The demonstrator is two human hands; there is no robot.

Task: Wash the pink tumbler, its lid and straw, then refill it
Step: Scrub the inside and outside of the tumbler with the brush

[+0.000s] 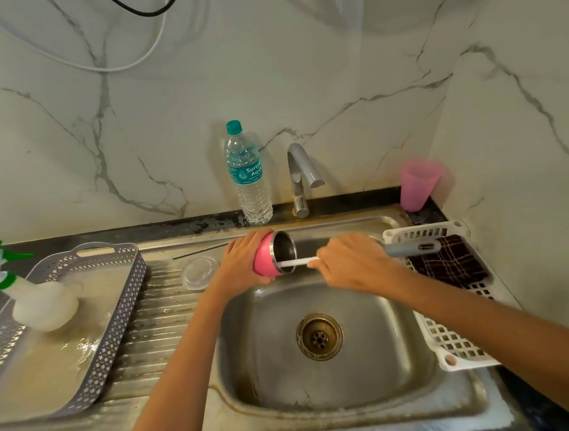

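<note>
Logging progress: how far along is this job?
Done: lid and straw are off, lying beside the sink. In hand: left hand holds the tumbler sideways, right hand holds a brush in its mouth. Left, probably: rinse, lid, straw, refill.

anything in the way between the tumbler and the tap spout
Nothing visible. The left hand holds the pink tumbler near the tap; only air lies between. The right hand holds a brush in its mouth.
</note>
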